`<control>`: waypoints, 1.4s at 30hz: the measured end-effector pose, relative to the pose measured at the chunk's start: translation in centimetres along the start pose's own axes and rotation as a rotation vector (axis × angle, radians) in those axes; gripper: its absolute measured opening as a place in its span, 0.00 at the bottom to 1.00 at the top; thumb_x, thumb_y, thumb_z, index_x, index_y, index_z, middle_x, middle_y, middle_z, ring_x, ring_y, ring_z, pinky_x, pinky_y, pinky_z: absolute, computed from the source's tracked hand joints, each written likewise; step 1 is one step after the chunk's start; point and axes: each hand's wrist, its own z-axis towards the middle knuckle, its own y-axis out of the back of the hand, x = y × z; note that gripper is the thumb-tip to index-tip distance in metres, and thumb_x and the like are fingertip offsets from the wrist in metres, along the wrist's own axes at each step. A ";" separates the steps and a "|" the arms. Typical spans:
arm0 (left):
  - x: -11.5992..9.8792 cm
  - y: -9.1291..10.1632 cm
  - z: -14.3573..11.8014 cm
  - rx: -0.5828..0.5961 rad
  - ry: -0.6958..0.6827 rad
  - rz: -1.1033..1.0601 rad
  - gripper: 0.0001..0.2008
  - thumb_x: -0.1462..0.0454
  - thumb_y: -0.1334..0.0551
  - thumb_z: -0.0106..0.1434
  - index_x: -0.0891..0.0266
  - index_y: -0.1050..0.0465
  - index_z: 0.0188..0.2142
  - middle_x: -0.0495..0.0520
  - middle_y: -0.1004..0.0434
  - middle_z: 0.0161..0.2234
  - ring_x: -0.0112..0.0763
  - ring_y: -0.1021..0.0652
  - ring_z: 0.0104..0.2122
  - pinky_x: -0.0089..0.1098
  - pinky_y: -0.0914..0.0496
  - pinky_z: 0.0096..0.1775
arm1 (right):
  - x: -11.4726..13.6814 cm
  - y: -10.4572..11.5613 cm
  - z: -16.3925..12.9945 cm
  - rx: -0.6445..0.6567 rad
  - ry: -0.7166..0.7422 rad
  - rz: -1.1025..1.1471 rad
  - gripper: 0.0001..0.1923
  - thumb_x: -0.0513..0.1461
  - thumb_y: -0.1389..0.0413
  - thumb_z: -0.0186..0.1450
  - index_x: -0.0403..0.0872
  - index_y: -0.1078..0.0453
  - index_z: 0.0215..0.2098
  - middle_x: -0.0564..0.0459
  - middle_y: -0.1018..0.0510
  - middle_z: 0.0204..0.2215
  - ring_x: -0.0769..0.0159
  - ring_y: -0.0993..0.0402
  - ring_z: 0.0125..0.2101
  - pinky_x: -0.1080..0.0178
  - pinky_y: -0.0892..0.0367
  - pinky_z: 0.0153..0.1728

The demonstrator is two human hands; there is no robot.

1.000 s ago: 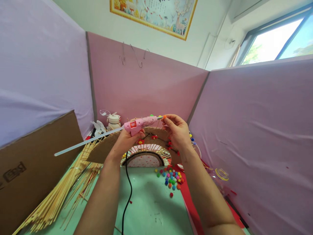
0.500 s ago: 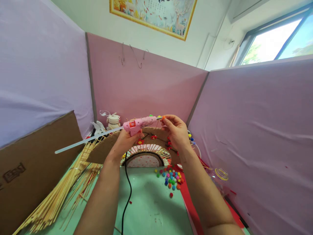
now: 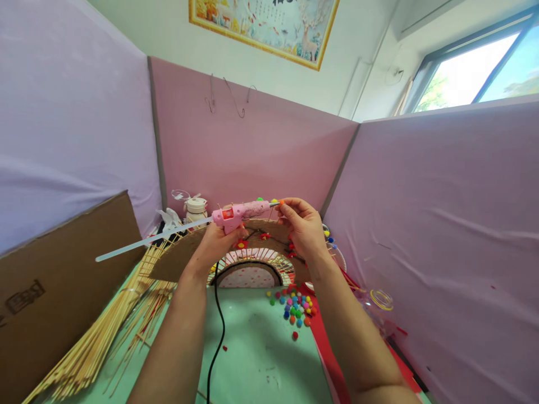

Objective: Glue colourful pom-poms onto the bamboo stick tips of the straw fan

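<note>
Mid-frame in the head view, over the cardboard arch [image 3: 179, 261], it's the pink glue gun [image 3: 248, 210], left hand [image 3: 214, 242] wrapped round its handle! Long axis nearly level, rising slightly rightward: nozzle [image 3: 274, 203] aimed at the right hand [image 3: 305, 227], glue stick [image 3: 155, 239] jutting out left. And the right hand's at the nozzle end, thumb and fingers pinching an orange pom-pom [image 3: 282, 202] right by the tip; touching or not, can't tell.
</note>
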 end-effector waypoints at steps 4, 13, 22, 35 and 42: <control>0.0 -0.1 0.0 -0.011 -0.004 0.004 0.11 0.60 0.34 0.50 0.62 0.35 0.24 0.42 0.39 0.17 0.19 0.37 0.17 0.23 0.39 0.20 | 0.0 0.0 -0.1 -0.004 -0.002 -0.012 0.13 0.46 0.32 0.53 0.49 0.25 0.33 0.56 0.21 0.29 0.72 0.30 0.28 0.66 0.32 0.31; -0.2 -0.2 -0.1 -0.029 -0.006 0.027 0.11 0.60 0.34 0.49 0.62 0.35 0.24 0.42 0.38 0.18 0.20 0.35 0.17 0.24 0.38 0.21 | 0.1 -0.1 -0.1 -0.033 -0.009 0.028 0.13 0.44 0.31 0.51 0.49 0.25 0.31 0.57 0.22 0.27 0.73 0.31 0.26 0.66 0.32 0.31; -0.1 -0.1 0.1 -0.034 -0.012 0.050 0.11 0.60 0.34 0.49 0.62 0.34 0.23 0.43 0.39 0.17 0.20 0.37 0.17 0.24 0.39 0.20 | -0.2 0.1 -0.1 -0.037 -0.006 0.015 0.12 0.44 0.32 0.52 0.50 0.25 0.32 0.57 0.21 0.29 0.73 0.31 0.26 0.66 0.32 0.32; 0.0 0.1 0.3 -0.036 -0.071 0.085 0.11 0.61 0.33 0.49 0.62 0.35 0.22 0.43 0.38 0.18 0.20 0.37 0.18 0.24 0.40 0.21 | 0.4 0.0 -0.5 -0.062 0.016 0.030 0.13 0.45 0.32 0.51 0.50 0.26 0.31 0.57 0.21 0.29 0.72 0.31 0.26 0.65 0.32 0.32; 0.1 -0.1 0.3 -0.020 -0.076 0.007 0.10 0.60 0.33 0.50 0.63 0.31 0.27 0.45 0.34 0.19 0.22 0.35 0.19 0.24 0.39 0.21 | 4.0 1.8 -3.0 -0.071 0.021 -0.038 0.11 0.45 0.32 0.53 0.52 0.26 0.32 0.56 0.21 0.30 0.71 0.30 0.26 0.63 0.31 0.31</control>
